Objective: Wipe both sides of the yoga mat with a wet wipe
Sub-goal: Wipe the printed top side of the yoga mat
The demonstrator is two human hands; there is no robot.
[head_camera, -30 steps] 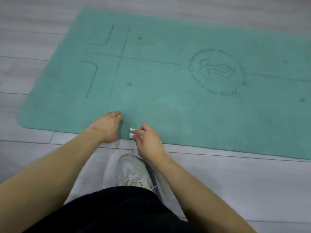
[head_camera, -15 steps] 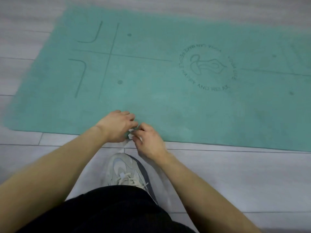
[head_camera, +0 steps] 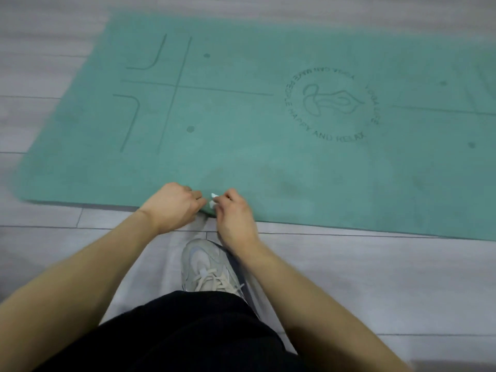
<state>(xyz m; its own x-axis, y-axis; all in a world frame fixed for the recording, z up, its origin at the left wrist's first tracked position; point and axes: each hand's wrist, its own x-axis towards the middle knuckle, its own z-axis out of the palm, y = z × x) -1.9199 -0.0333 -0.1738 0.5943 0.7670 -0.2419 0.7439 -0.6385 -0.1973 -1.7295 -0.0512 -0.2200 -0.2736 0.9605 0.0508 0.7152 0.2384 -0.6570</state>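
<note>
The yoga mat [head_camera: 268,146] lay flat on the grey plank floor [head_camera: 389,285], printed face up, with guide lines, dots and a circular logo [head_camera: 331,103] legible. Its near long edge ran just ahead of the person's pale laced shoe [head_camera: 208,267].

Both hands were at that near edge, close together. The left hand [head_camera: 171,208] was curled, its fingers bent at the mat's border; the edge looked slightly lifted or puckered between the two hands, which suggests the fingers were gripping the mat, though the contact itself was hidden beneath the knuckles. The right hand [head_camera: 234,216] was also curled, pinching a small crumpled white wet wipe [head_camera: 213,200] at the fingertips, directly above the edge. Whether that hand also touched the mat could not be determined.

Assessment of progress: faint darker, smudged patches showed on the upper face near the hands and toward the right, consistent with damp wiping, but the extent of coverage could not be confirmed from the surface alone. The underside was nowhere exposed; the mat had not been turned. In my judgement the work stood at or near the changeover, with the hands placed to lift the edge and flip the mat. The whole second side remained to be wiped. The wipe appeared very small against the area left, and may prove inadequate.
</note>
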